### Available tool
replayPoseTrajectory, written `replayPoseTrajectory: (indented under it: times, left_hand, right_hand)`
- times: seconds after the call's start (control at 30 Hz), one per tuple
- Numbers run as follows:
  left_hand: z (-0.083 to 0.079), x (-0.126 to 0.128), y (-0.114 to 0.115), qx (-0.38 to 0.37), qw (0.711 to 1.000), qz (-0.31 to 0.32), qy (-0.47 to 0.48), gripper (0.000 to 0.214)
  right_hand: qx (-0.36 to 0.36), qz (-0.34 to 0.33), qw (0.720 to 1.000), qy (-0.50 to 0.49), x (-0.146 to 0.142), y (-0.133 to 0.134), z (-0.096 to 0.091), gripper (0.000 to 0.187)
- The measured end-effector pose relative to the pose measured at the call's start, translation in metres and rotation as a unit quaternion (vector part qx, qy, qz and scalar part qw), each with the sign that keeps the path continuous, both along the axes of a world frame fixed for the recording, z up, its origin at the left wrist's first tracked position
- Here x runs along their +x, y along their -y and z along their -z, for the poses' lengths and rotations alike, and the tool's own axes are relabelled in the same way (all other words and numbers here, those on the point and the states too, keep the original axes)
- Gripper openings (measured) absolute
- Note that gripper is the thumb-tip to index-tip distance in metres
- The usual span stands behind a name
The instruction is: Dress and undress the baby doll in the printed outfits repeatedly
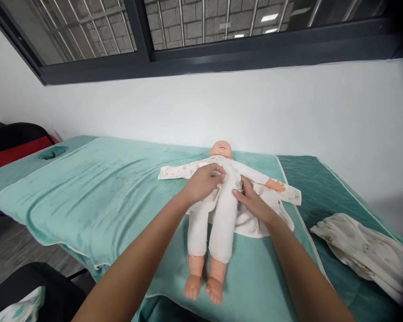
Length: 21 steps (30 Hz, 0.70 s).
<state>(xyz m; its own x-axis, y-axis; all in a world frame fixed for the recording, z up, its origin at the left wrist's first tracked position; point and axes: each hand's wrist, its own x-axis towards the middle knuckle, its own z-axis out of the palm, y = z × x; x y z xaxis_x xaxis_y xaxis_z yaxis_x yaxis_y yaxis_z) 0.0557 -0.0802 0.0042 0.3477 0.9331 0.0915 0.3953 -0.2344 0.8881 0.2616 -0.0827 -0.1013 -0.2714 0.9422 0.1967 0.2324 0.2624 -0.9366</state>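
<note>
A baby doll with a white cloth body lies on its back, head toward the wall and bare feet toward me. A white patterned baby shirt covers the arm on the left; its other half is spread beneath the doll, and the sleeve on the right lies by the doll's bare hand. My left hand is closed at the doll's chest, fingertips pinching the shirt's front edge. Against the doll's right-hand side in view rests my right hand, thumb and forefinger apart; its other fingers are partly hidden.
Light green cloth covers the bed, with a darker green cover on the right. Crumpled patterned cloth lies there. A black and red chair stands far left, and a dark seat is at lower left. Behind runs a white wall.
</note>
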Motion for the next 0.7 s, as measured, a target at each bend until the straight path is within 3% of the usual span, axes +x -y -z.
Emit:
replayPoseTrajectory:
  times: [0.13, 0.27, 0.33, 0.4, 0.63, 0.7]
  left_hand:
    - [0.030, -0.023, 0.032, 0.149, 0.983, -0.102, -0.019, 0.024]
    - [0.061, -0.034, 0.057, 0.235, 0.952, -0.095, -0.170, 0.045]
    - [0.069, -0.032, 0.064, 0.252, 0.936, -0.111, -0.220, 0.033]
    - [0.070, -0.027, 0.066, 0.246, 0.935, -0.116, -0.226, 0.012]
    - [0.047, -0.016, 0.058, 0.107, 0.986, -0.033, -0.122, 0.012]
    - [0.037, -0.009, 0.044, 0.114, 0.987, -0.042, -0.101, 0.013]
  right_hand:
    - [0.000, 0.005, 1.000, 0.001, 0.001, 0.000, 0.000, 0.068]
    - [0.001, 0.014, 1.000, 0.008, 0.000, 0.001, -0.002, 0.068]
    - [0.000, 0.020, 1.000, 0.014, 0.000, 0.002, -0.002, 0.068]
    - [0.000, 0.023, 0.999, 0.023, 0.000, 0.002, -0.003, 0.068]
    - [0.003, 0.037, 0.998, 0.047, 0.000, 0.002, -0.002, 0.070]
    - [0.003, 0.034, 0.998, 0.050, 0.000, 0.003, -0.004, 0.069]
